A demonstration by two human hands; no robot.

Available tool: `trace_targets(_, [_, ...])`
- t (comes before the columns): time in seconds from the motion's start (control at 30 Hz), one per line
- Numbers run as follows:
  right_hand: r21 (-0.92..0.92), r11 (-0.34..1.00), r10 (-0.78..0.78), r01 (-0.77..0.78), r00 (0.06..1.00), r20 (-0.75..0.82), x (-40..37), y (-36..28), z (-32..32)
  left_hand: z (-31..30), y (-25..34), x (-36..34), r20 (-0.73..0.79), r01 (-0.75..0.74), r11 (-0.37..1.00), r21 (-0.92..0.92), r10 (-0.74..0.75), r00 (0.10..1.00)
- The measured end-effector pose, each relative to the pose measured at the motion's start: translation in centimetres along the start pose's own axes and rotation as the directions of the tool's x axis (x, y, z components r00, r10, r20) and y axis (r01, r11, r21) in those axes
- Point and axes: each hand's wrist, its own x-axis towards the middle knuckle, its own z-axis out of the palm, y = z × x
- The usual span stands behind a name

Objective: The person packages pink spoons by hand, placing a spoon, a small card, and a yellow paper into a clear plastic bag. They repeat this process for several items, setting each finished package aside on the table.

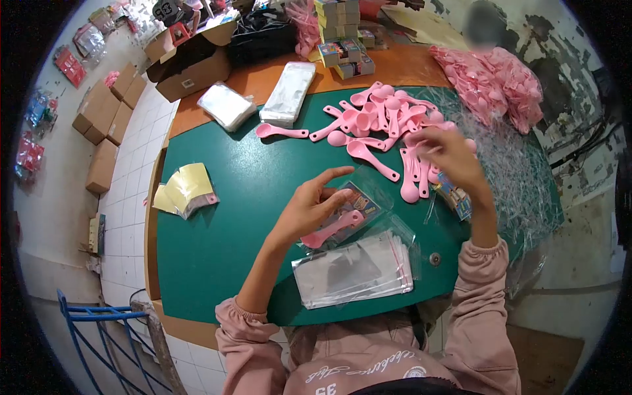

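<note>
My left hand (315, 207) rests at the edge of a clear plastic bag with a printed card (363, 205) inside, thumb over the card and index finger stretched apart from it. A pink measuring spoon (334, 230) lies across this bag, its bowl end just below my palm. Over the right side of a heap of pink spoons (375, 118) hovers my right hand (447, 155), fingers bent and smeared by motion; I cannot tell whether a spoon is between them. Below the left hand is a stack of clear bags (355, 270). Printed cards (454, 196) lie partly behind my right wrist.
Yellow-backed cards (187, 187) lie at the left of the green table (224, 257). Two stacks of clear bags (288, 92) stand at the back, near an open carton (191, 66). Bagged pink spoons (494, 85) and crumpled plastic (517, 178) fill the right side.
</note>
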Motion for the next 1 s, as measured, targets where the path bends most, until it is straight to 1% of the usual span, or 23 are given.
trace_targets(0.03, [0.223, 0.969, 0.044, -0.101, 0.968, 0.248, 0.1, -1.1, 1.5, 0.2, -0.3, 0.0, -0.002, -0.03, 0.999, -0.02, 0.03, 1.0])
trace_targets(0.1, [0.213, 0.967, 0.026, -0.137, 0.891, 0.452, 0.2, -2.1, 3.8, 0.4, -0.3, 0.0, -0.011, -0.061, 0.998, -0.036, 0.06, 0.998])
trace_targets(0.13, [0.217, 0.967, 0.023, -0.135, 0.891, 0.454, 0.3, -2.3, 4.6, 0.4, -0.2, -0.2, -0.034, -0.084, 0.996, 0.025, 0.084, 0.996])
trace_targets(0.17, [0.153, 0.986, -0.017, -0.065, 0.877, 0.48, 0.3, -2.4, 5.3, 0.5, 0.0, -0.3, -0.056, -0.106, 0.991, 0.084, 0.111, 0.992])
trace_targets(0.2, [0.089, 0.996, -0.052, 0.008, 0.86, 0.508, 0.3, -2.3, 5.7, 0.7, 0.1, -0.4, -0.059, -0.104, 0.991, 0.082, 0.109, 0.992])
trace_targets(0.27, [0.136, 0.991, -0.07, 0.003, 0.867, 0.493, 0.1, -1.8, 6.1, 0.9, 0.5, -0.4, -0.089, -0.089, 0.988, 0.129, 0.101, 0.991])
trace_targets(0.33, [0.059, 0.988, -0.152, 0.141, 0.878, 0.454, 0.0, -1.3, 6.5, 1.3, 1.3, -0.8, -0.109, -0.053, 0.986, 0.16, 0.071, 0.992])
trace_targets(0.37, [0.059, 0.988, -0.154, 0.142, 0.877, 0.455, 0.0, -1.3, 6.7, 1.2, 1.5, -0.8, -0.125, -0.022, 0.98, 0.198, 0.047, 0.991])
trace_targets(0.4, [0.053, 0.996, -0.082, 0.065, 0.883, 0.462, 0.0, -1.4, 7.0, 1.0, 1.5, -0.8, -0.126, -0.022, 0.98, 0.199, 0.048, 0.991])
trace_targets(0.43, [0.046, 0.999, -0.008, -0.015, 0.883, 0.469, 0.0, -1.4, 7.2, 0.6, 1.4, -0.8, -0.069, 0.007, 0.975, 0.224, 0.008, 0.998])
trace_targets(0.47, [0.045, 0.999, -0.005, -0.018, 0.882, 0.471, 0.0, -0.7, 7.4, 0.2, 1.1, -1.0, -0.01, 0.037, 0.968, 0.247, -0.035, 0.999])
trace_targets(0.5, [0.178, 0.981, 0.001, -0.077, 0.919, 0.395, 0.0, 0.3, 7.5, -0.6, 0.3, -1.2, -0.007, 0.037, 0.969, 0.244, -0.036, 0.999])
trace_targets(0.53, [0.31, 0.943, 0.018, -0.121, 0.949, 0.316, 0.0, 0.7, 7.3, -1.8, -0.9, -1.5, 0.1, -0.049, 0.989, 0.139, 0.035, 0.994])
trace_targets(0.57, [0.367, 0.921, 0.015, -0.134, 0.951, 0.31, -0.1, 0.6, 6.7, -2.8, -1.7, -1.9, 0.195, -0.124, 0.992, 0.025, 0.117, 0.974])
trace_targets(0.6, [0.366, 0.921, 0.013, -0.132, 0.95, 0.311, -0.2, 0.7, 6.3, -3.4, -1.7, -2.3, 0.193, -0.126, 0.992, 0.026, 0.119, 0.974])
trace_targets(0.67, [0.398, 0.886, 0.076, -0.24, 0.919, 0.386, -0.4, 0.8, 5.9, -4.1, -1.5, -3.3, 0.112, 0.026, 0.978, -0.205, -0.003, 0.994])
trace_targets(0.7, [0.398, 0.886, 0.076, -0.239, 0.92, 0.384, -0.5, 0.8, 6.0, -4.3, -1.4, -3.6, 0.071, 0.067, 0.957, -0.283, -0.049, 0.996])
trace_targets(0.77, [0.523, 0.756, 0.133, -0.393, 0.875, 0.466, -0.8, 0.6, 6.3, -4.4, -1.2, -4.0, 0.1, 0.1, 0.957, -0.273, -0.075, 0.992])
trace_targets(0.83, [0.5, 0.792, 0.113, -0.35, 0.889, 0.444, -0.9, 1.3, 6.4, -4.2, -1.2, -4.0, 0.128, 0.13, 0.957, -0.259, -0.1, 0.987])
trace_targets(0.9, [0.476, 0.825, 0.089, -0.305, 0.902, 0.423, -1.0, 1.4, 6.5, -3.5, -1.6, -3.6, 0.068, 0.069, 0.968, -0.24, -0.054, 0.996])
trace_targets(0.93, [0.458, 0.831, 0.137, -0.315, 0.915, 0.38, -0.9, 1.1, 6.6, -3.1, -2.0, -3.5, 0.069, 0.068, 0.969, -0.239, -0.053, 0.996])
trace_targets(0.97, [0.442, 0.836, 0.183, -0.326, 0.924, 0.335, -0.9, 0.9, 6.6, -2.7, -2.4, -3.4, 0.026, 0.015, 0.963, -0.271, -0.008, 1.0])
trace_targets(1.0, [0.443, 0.836, 0.181, -0.324, 0.925, 0.335, -0.9, 0.7, 6.6, -2.3, -2.7, -3.3, -0.018, -0.039, 0.954, -0.299, 0.035, 0.999])
